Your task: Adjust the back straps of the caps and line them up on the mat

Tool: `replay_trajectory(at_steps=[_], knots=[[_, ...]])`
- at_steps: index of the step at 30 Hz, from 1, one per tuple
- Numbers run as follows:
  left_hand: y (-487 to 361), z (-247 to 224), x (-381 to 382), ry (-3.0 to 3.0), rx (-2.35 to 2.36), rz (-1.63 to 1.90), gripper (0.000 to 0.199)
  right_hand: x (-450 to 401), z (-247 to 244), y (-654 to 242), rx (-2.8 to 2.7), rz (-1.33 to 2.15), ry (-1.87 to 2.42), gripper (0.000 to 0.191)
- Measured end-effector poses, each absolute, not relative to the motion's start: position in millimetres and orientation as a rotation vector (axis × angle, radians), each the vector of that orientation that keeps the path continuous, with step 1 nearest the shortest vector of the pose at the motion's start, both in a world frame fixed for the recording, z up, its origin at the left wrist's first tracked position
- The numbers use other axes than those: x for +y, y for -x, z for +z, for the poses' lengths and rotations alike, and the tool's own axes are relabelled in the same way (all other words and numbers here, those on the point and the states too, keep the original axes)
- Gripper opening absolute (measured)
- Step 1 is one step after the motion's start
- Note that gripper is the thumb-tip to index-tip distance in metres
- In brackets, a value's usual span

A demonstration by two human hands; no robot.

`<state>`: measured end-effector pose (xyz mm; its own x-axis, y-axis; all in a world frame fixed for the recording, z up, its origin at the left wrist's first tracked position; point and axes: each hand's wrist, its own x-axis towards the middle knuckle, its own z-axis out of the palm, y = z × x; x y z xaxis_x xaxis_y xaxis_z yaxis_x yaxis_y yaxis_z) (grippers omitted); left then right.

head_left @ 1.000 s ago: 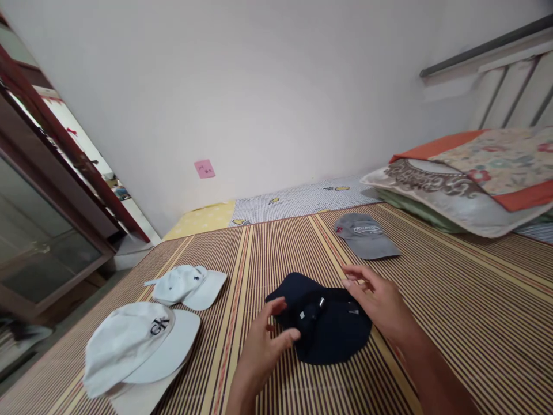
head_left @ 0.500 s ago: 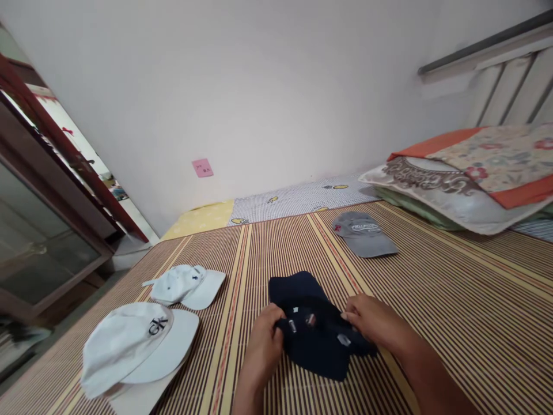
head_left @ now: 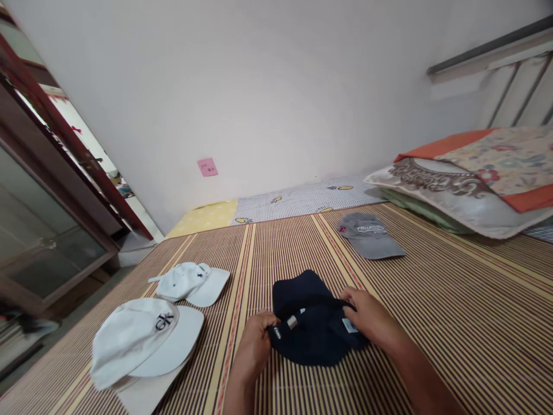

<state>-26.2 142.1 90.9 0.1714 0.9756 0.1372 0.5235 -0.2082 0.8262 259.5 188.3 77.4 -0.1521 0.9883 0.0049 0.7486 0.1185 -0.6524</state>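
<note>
A dark navy baseball cap lies upside down on the striped mat, its inside facing up and its brim pointing toward the wall. Pale labels show within it. My left hand pinches the cap's left edge. On the opposite edge, the fingers of my right hand are closed round the rim. Left of my hands rest a white cap with dark letters and, behind it, a smaller white cap. A grey cap sits farther back on the right.
The striped mat covers the bed. A pale piece with a straight edge shows under the lettered cap. Pillows with a floral orange-edged cloth are stacked at the right. Behind stands the wall; a door frame is at left.
The navy cap's opening has been spread wider, with my left hand shifted a little to the left. More of its inside and labels now show. The view has turned slightly left.
</note>
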Motion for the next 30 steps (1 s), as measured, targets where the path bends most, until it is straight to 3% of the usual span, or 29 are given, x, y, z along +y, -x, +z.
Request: replay_trajectory(at_steps=[5,8,11,17,21,25,30], knots=[[27,102,139,-1.932,1.542,0.837,0.025,181,95,-259,-1.982,0.712,1.687,0.023],[13,113,135,-1.93,1.514,0.904,0.032,169,116,-245,-1.969,0.63,1.483,0.025],[-7,120,133,-1.858,1.398,0.886,0.033,160,127,-227,-2.097,0.804,1.25,0.023],[-29,107,138,-1.889,1.734,0.392,0.038,160,98,-212,-2.322,0.884,1.558,0.024],[-29,103,141,-1.962,1.841,0.27,0.036,161,91,-215,-2.335,0.821,1.631,0.02],[-25,100,139,-1.99,1.867,0.307,0.033,161,100,-214,-2.345,0.812,1.555,0.022],[-13,82,141,-1.93,1.814,0.474,0.025,164,99,-215,-2.279,0.855,1.586,0.039]])
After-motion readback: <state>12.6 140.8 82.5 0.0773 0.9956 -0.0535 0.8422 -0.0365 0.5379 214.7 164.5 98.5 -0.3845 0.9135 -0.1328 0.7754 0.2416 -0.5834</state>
